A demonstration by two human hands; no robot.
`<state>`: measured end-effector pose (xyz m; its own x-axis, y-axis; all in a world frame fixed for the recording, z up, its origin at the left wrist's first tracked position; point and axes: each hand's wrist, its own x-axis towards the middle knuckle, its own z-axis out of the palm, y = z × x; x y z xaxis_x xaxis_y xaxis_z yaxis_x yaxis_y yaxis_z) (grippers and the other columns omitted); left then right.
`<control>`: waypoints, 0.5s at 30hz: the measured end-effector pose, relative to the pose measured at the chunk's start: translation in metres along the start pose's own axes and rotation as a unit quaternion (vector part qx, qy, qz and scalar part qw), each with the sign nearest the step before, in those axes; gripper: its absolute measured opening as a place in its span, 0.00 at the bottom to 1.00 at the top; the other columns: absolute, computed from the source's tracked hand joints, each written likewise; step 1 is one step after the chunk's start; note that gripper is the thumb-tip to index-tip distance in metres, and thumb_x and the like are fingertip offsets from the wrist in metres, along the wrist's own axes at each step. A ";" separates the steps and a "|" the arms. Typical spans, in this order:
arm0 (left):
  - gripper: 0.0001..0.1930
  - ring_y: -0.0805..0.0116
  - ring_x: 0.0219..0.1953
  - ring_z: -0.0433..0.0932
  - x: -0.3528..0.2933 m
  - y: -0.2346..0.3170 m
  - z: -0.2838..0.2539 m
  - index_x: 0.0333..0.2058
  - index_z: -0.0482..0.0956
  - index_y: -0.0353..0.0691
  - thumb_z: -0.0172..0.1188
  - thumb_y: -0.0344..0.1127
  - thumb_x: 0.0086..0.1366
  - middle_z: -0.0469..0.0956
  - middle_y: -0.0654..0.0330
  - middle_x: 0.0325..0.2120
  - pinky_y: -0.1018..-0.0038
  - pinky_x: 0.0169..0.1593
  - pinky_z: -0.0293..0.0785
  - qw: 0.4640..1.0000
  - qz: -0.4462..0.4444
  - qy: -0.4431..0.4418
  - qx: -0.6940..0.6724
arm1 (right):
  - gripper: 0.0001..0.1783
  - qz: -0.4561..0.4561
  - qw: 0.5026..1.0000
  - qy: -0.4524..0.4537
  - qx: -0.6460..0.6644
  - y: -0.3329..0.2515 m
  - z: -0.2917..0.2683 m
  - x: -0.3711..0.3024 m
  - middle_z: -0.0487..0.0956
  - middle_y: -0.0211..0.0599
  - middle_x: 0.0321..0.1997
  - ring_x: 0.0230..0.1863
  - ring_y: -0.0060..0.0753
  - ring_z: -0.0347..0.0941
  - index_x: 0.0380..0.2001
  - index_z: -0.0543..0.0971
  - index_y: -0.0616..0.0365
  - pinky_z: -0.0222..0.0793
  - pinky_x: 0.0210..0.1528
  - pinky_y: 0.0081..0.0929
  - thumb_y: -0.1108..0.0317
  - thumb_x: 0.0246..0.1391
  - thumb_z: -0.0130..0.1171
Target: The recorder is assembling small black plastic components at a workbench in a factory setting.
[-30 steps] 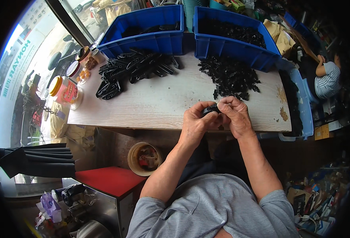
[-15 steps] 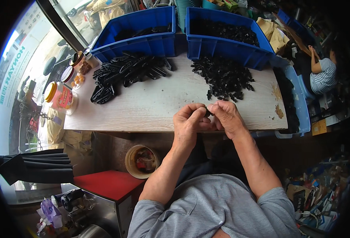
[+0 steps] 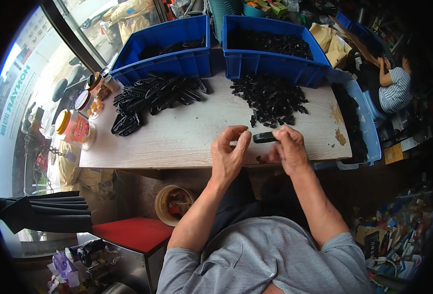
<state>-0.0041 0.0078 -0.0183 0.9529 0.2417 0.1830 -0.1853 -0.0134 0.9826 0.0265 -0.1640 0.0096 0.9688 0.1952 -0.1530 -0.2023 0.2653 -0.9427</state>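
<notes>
My right hand point(image 3: 291, 149) pinches one end of a narrow black plastic piece point(image 3: 264, 137) above the table's near edge. The piece lies level and points left, toward my left hand point(image 3: 230, 151). My left thumb and forefinger come together at their tips, just off the piece's free end; whatever they may hold is hidden. Beyond my hands lies a pile of small black plastic parts point(image 3: 270, 100). A heap of long black plastic pieces point(image 3: 155, 98) lies to the left of it.
Two blue bins, one at left point(image 3: 162, 66) and one at right point(image 3: 275, 68), stand along the far side of the pale table point(image 3: 177, 139). Lidded jars point(image 3: 74, 127) line its left edge. A bucket point(image 3: 160, 206) is below. Another person point(image 3: 395, 88) sits at far right.
My hands have moved apart. The black piece, mostly hidden between my fingers before, now shows in my right hand. The view has shifted slightly.
</notes>
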 end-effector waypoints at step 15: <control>0.08 0.55 0.33 0.77 0.041 -0.018 0.014 0.32 0.80 0.42 0.61 0.28 0.49 0.78 0.56 0.27 0.63 0.39 0.72 0.861 0.214 -0.004 0.462 | 0.21 -0.036 0.934 0.352 0.040 -0.063 -0.122 0.031 0.60 0.28 0.11 0.19 0.33 0.70 0.41 0.76 0.54 0.81 0.24 0.47 0.52 0.51 0.64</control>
<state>0.0417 0.0046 -0.0282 0.8468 0.0152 0.5316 -0.2548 -0.8658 0.4306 0.0867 -0.2900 0.0281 0.8287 -0.4884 -0.2733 -0.1152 0.3291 -0.9373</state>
